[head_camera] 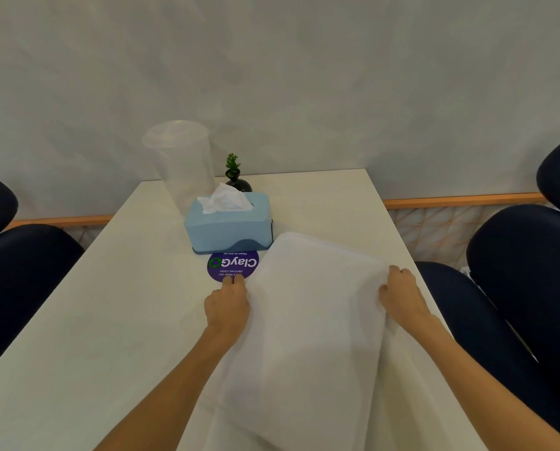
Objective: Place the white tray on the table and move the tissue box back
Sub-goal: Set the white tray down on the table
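A large white tray (311,320) lies lengthwise over the right half of the white table (109,320), its far end close to the tissue box. My left hand (228,307) grips the tray's left rim and my right hand (402,297) grips its right rim. Whether the tray rests flat on the table or is held just above it cannot be told. The light blue tissue box (229,227), with a white tissue sticking out of its top, stands near the middle of the table, just beyond the tray's far left corner.
A purple round sticker (233,265) lies on the table in front of the box. A clear plastic container (182,164) and a small plant in a dark vase (236,177) stand behind it by the wall. Dark blue chairs (516,271) flank the table.
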Available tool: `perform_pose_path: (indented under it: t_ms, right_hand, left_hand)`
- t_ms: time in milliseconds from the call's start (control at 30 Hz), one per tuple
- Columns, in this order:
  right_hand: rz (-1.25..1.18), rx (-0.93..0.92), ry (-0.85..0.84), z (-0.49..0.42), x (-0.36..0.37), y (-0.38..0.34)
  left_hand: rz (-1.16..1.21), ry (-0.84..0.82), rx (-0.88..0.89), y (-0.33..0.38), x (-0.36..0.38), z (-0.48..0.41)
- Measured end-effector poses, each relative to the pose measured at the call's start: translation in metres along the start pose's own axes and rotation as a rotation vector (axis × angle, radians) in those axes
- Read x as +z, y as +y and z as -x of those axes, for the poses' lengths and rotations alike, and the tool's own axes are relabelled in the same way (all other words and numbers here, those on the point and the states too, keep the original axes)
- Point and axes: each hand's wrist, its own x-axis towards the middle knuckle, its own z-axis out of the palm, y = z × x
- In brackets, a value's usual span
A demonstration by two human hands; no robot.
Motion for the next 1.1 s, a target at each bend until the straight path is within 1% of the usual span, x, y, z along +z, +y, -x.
perform_pose_path:
  t_ms: [233, 433, 533, 667, 867, 1100]
  right_hand:
    - [-0.046, 0.071, -0.049, 0.018, 0.006, 0.012]
    - [-0.075, 0.076, -0.023, 0.003, -0.008, 0.024]
    - [-0.031, 0.106, -0.029, -0.010, -0.011, 0.026]
    - [-0.010, 0.097, -0.023, -0.019, -0.015, 0.027]
    - [0.028, 0.096, -0.010, -0.028, -0.019, 0.025]
    - [0.045, 0.070, 0.008, -0.030, -0.019, 0.025]
  left_hand:
    - [0.131, -0.018, -0.050, 0.020, -0.003, 0.019]
    - [0.325, -0.042, -0.068, 0.030, -0.003, 0.030]
    - [0.395, -0.052, -0.068, 0.036, -0.004, 0.032]
    - [0.480, -0.068, -0.060, 0.044, -0.003, 0.033]
    - [0.538, -0.084, -0.052, 0.054, -0.004, 0.027]
    - [0.543, -0.099, -0.047, 0.055, -0.002, 0.020]
